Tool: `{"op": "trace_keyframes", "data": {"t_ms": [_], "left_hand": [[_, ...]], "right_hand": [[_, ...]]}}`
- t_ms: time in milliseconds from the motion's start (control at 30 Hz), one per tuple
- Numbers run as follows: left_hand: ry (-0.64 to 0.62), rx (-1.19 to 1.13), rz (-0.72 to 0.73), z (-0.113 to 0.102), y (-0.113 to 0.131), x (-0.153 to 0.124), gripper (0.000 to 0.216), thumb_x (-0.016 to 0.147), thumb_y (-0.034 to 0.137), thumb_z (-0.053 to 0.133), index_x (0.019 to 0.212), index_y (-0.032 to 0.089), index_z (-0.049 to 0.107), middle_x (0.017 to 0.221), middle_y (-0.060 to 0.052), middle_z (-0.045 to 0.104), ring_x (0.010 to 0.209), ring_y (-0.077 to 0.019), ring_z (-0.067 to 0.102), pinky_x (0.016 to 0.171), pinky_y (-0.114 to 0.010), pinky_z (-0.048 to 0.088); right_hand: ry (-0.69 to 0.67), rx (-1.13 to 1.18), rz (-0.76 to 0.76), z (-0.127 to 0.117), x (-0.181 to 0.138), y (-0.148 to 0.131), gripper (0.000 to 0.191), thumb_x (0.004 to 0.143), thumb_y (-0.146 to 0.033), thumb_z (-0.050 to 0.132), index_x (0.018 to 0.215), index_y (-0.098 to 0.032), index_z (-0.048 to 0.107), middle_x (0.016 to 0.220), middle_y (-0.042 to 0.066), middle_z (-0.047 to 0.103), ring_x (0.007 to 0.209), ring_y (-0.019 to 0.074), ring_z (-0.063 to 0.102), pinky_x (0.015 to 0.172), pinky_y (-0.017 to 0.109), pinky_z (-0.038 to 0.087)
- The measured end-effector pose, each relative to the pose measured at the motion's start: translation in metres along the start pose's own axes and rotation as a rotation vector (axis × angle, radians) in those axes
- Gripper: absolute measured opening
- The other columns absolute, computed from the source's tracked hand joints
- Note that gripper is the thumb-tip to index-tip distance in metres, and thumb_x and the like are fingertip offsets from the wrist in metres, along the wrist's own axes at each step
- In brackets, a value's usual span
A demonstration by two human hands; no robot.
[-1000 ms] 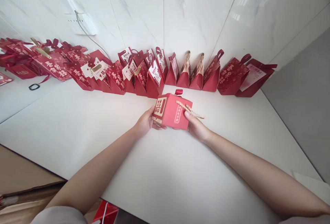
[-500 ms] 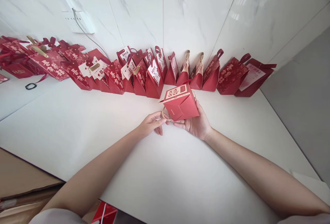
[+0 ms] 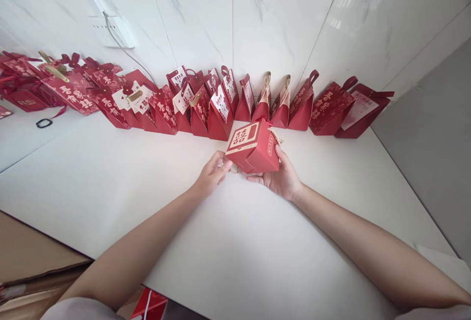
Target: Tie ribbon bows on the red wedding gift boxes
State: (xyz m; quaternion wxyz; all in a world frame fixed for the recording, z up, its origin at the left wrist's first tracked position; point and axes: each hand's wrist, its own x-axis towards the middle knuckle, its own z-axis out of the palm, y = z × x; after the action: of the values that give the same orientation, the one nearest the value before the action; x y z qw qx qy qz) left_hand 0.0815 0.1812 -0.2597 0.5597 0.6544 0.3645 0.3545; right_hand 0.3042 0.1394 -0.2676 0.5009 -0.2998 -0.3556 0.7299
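Note:
A red gift box with a cream and red printed panel is held tilted above the white table. My right hand cups it from the right and below, thumb on its side. A twisted cream rope handle loops out on the right; a bit of rope also shows beneath the left corner. My left hand is closed at the box's left lower edge, thumb and fingers against that corner. Whether it also pinches the rope there is hidden.
Along the tiled wall stands a row of red gift boxes with ribbon loops, more crowded at the left. A black ring lies on the white table at left. Cardboard and a red box sit below the front edge.
The box has turned and shifted slightly left, so its right side with a printed label now shows. My left hand has moved from the rope loop to the box's left corner.

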Motion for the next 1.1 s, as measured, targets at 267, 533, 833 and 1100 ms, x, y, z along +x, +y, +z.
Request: {"op": "trace_keyframes", "data": {"t_ms": [267,533,833,1100], "left_hand": [[0.075,0.081,0.117,-0.014,0.009,-0.003,0.047,0.085,0.058,0.057,0.113,0.021,0.056,0.119,-0.01,0.058,0.092,-0.0217,0.056,0.059,-0.025,0.043],[-0.042,-0.308,-0.055,0.001,0.007,-0.004,0.065,0.086,0.053,0.061,0.142,0.028,0.041,0.137,-0.011,0.054,0.117,-0.0297,0.057,0.097,-0.042,0.045],[-0.032,-0.809,-0.338,-0.009,0.009,0.007,0.073,0.084,0.072,0.034,0.122,0.015,0.06,0.112,-0.016,0.069,0.09,-0.0292,0.068,0.083,-0.044,0.053],[0.069,-0.898,-0.405,-0.008,0.012,0.007,0.09,0.083,0.08,0.018,0.113,0.008,0.062,0.097,-0.019,0.07,0.081,-0.0247,0.067,0.079,-0.037,0.055]], "right_hand": [[0.057,-0.159,-0.217,0.011,-0.004,0.009,0.049,0.086,-0.05,0.064,0.129,-0.03,0.052,0.14,0.005,0.057,0.129,0.0298,0.053,0.104,0.05,0.046],[0.04,-0.222,-0.33,0.005,-0.004,0.007,0.068,0.082,-0.043,0.072,0.141,-0.036,0.04,0.149,0.003,0.046,0.132,0.027,0.049,0.104,0.047,0.047],[0.004,-0.267,-0.177,0.001,-0.005,0.006,0.042,0.09,-0.048,0.058,0.128,-0.03,0.054,0.128,0.007,0.061,0.102,0.0222,0.065,0.085,0.039,0.053],[0.036,-0.182,-0.146,-0.003,-0.002,0.005,0.027,0.089,-0.041,0.062,0.111,-0.027,0.063,0.113,0.005,0.065,0.092,0.0198,0.066,0.079,0.034,0.052]]}}
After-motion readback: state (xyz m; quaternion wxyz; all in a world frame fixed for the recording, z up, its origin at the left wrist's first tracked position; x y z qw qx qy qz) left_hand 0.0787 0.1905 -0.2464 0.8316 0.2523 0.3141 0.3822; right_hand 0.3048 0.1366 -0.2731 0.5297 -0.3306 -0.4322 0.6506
